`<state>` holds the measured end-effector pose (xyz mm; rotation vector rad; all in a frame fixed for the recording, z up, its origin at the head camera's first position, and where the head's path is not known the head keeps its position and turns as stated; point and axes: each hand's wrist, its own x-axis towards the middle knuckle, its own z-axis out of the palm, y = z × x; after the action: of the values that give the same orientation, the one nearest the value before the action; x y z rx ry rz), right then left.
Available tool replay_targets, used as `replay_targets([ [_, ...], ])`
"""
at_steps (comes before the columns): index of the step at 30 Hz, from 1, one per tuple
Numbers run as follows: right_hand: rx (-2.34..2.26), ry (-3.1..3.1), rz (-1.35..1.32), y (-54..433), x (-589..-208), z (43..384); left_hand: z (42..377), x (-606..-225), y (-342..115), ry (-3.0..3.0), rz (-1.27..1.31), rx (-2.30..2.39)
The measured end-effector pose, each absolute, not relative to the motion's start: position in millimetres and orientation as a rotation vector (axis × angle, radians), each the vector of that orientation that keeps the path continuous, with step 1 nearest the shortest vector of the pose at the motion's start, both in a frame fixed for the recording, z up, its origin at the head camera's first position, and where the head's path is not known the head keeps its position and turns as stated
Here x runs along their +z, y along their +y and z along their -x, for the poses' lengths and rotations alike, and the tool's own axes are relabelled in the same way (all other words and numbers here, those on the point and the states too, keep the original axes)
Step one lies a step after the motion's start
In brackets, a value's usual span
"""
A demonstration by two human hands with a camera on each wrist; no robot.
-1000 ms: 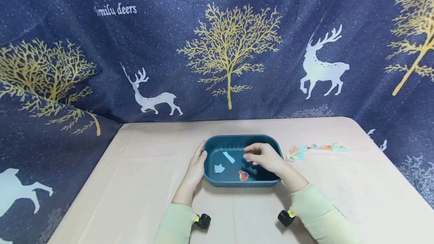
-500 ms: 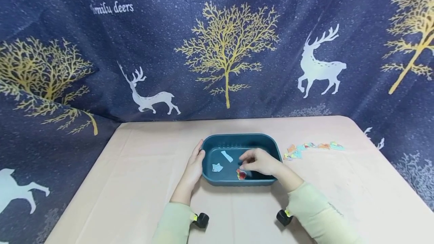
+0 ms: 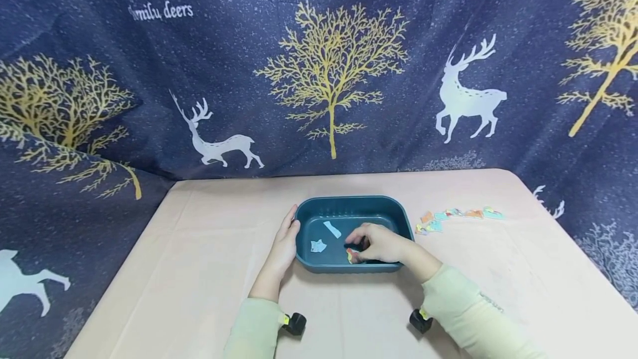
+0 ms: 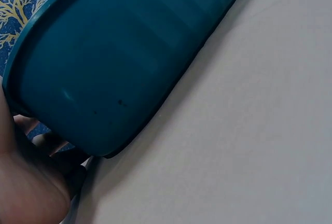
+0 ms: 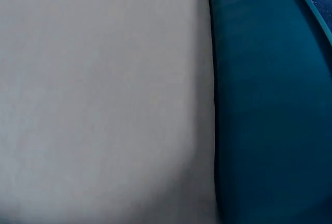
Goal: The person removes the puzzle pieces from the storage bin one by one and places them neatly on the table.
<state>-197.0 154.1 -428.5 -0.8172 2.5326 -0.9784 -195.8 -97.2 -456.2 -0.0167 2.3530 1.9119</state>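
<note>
Now the left hand (image 3: 284,242) holds the tub (image 3: 339,268) at its left end, while the right hand (image 3: 381,244) is inside, thumb against the red piece (image 3: 351,255) near the front wall; whether it pinches that piece I cannot tell. Two blue pieces (image 3: 318,246) lie left of it, others (image 3: 435,226) on the table (image 3: 209,270).

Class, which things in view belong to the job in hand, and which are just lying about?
Likely the job:
left hand, against the teal tray
right hand, at the red piece
two pale blue pieces
coloured pieces outside the tray

Just around:
deer-patterned backdrop
black wrist cameras
</note>
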Motion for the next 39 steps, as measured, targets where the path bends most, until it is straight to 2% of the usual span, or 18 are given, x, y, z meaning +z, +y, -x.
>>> replay_targets([
  [7,-0.858,2.594,0.947,154,-431,198,196,-456,-97,2.358,0.013,1.907],
  [22,-0.741,2.694,0.881,150,-429,196,198,-458,-97,2.355,0.022,1.907],
  [28,-0.795,2.725,0.872,151,-430,197,196,-453,-97,2.327,0.023,1.916],
  [36,-0.982,2.640,0.782,151,-429,197,182,-425,-94,2.305,0.026,1.903],
  [39,-1.023,2.644,0.754,152,-428,197,184,-429,-94,2.304,0.013,1.916],
])
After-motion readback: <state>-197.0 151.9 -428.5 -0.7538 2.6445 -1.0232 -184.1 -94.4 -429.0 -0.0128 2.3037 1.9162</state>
